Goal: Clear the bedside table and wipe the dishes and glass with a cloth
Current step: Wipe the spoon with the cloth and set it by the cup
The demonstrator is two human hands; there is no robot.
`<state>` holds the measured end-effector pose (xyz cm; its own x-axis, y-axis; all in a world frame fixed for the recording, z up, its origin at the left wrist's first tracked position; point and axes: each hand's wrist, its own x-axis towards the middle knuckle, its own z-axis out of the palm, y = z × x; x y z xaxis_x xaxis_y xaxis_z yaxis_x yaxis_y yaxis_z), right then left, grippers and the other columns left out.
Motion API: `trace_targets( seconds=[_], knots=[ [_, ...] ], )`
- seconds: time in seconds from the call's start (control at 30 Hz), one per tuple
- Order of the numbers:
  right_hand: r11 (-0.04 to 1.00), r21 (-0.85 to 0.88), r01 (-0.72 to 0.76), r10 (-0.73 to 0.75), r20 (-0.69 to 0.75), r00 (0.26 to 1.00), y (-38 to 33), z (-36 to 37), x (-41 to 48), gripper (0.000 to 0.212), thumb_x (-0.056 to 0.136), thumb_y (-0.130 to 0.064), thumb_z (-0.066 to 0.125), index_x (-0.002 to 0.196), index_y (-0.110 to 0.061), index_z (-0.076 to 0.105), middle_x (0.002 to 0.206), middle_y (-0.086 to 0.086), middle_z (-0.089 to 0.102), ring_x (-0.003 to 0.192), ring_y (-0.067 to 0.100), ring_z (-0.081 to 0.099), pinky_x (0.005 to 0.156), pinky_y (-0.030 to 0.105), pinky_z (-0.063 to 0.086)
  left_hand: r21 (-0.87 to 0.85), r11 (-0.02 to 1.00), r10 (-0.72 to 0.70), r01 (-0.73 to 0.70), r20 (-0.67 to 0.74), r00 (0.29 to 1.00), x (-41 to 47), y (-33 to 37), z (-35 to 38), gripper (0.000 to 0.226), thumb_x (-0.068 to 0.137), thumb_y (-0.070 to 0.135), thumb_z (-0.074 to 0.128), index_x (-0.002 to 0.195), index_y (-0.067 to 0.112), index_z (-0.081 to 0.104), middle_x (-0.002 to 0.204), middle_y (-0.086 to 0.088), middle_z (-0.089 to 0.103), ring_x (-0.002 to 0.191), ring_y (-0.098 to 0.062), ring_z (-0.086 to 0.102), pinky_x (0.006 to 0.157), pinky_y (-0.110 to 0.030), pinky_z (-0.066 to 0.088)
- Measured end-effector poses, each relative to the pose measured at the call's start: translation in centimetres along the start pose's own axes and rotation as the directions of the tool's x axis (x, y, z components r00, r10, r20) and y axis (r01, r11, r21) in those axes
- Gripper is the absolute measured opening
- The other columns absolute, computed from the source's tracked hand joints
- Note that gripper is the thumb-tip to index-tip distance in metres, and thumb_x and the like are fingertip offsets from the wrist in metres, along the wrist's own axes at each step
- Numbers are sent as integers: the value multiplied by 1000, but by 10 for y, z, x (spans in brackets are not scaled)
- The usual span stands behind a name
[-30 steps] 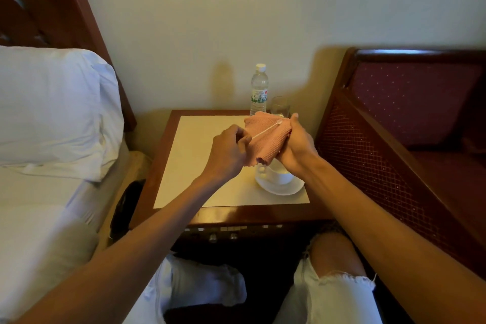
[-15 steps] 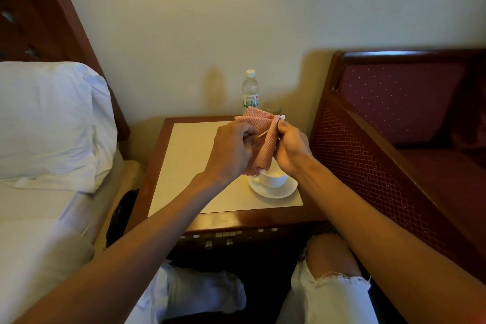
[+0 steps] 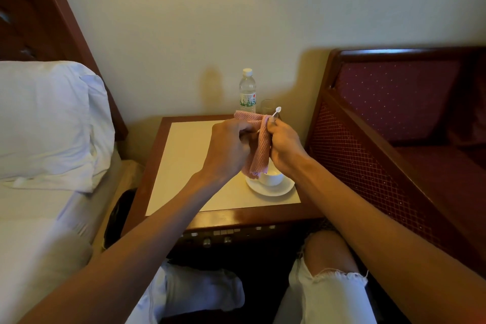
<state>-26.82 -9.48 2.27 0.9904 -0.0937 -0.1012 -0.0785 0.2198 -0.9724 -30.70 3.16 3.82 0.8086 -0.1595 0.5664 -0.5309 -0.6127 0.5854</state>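
Over the bedside table [image 3: 189,163] my two hands work a pink cloth [image 3: 259,155] along a small white spoon [image 3: 277,109]. My left hand [image 3: 228,147] pinches the spoon's handle end. My right hand [image 3: 285,148] presses the cloth around the spoon's shaft, and the bowl pokes out above my thumb. The cloth hangs down between the hands, its lower corner just above a white cup [image 3: 272,179] on a white saucer [image 3: 281,190]. A clear glass [image 3: 267,106] stands at the table's back edge, partly hidden by cloth and spoon.
A plastic water bottle [image 3: 247,92] stands beside the glass against the wall. A bed with a white pillow [image 3: 50,121] lies left of the table; a dark red wooden seat [image 3: 381,139] is close on the right. My knees sit before the table's front edge.
The cloth has slid down the spoon, so its bowl now shows above my right hand. The hands have closed in and the cloth hangs more vertically. The view has tilted up slightly.
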Motion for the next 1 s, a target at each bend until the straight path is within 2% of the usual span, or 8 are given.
trace_targets(
  seconds=[0.17,0.3,0.4,0.53,0.7,0.77,0.87,1.0],
  knots=[
    [953,-283,110,-139,-84,987,-4,-1,-3,31,105,-31,36,89,-20,61,94,9,67,87,21,61,86,44,52,132,990,-43,47,-33,999,2,-5,-3,12,86,23,68,88,21,80,80,5,76,73,-16,68,66,-36,55],
    [848,-488,206,-176,107,978,-5,0,-15,28,105,-26,37,99,-11,60,97,8,65,90,19,60,81,37,49,58,995,-71,79,-133,989,17,-2,-20,15,94,31,64,96,20,74,81,9,69,68,-7,59,64,-21,46],
    [720,-618,315,-173,279,945,-7,2,-23,27,105,-23,38,98,-6,58,90,5,60,82,15,53,72,33,41,-51,986,-152,156,73,986,32,-2,-31,18,97,30,62,102,16,71,78,5,63,61,2,53,56,-7,36],
    [630,-666,401,-159,394,905,0,1,-25,27,104,-22,40,91,-4,56,83,5,58,79,19,50,71,34,36,-14,962,-255,271,299,920,40,-12,-38,11,92,16,69,89,5,72,73,-9,69,58,-10,58,56,-18,46],
    [575,-700,424,-142,425,894,1,0,-22,32,104,-25,41,72,-29,44,72,-9,48,66,5,42,59,24,32,-233,883,-384,406,137,913,40,-23,-34,17,96,10,61,79,11,62,74,-10,69,62,-18,63,65,-36,54],
    [544,-718,433,-137,434,891,2,-2,-21,31,105,-25,40,75,-27,45,75,-9,48,69,6,42,60,24,31,-249,873,-398,420,135,907,39,-24,-33,16,98,7,56,82,10,59,73,-9,68,58,-17,62,62,-33,52],
    [550,-719,425,-121,435,892,5,-6,-21,25,105,-26,38,85,-17,50,78,-7,50,74,12,45,67,30,34,-302,871,-426,388,-67,902,44,-24,-39,12,96,3,57,85,8,59,69,-6,68,53,-13,61,63,-32,54],
    [679,-650,341,-108,371,922,3,-8,-20,28,106,-28,37,97,-12,59,91,1,58,82,12,51,73,30,40,-256,909,-378,329,-169,910,38,-19,-39,6,95,9,58,90,10,61,68,-3,70,59,-13,65,73,-40,59]
  ],
)
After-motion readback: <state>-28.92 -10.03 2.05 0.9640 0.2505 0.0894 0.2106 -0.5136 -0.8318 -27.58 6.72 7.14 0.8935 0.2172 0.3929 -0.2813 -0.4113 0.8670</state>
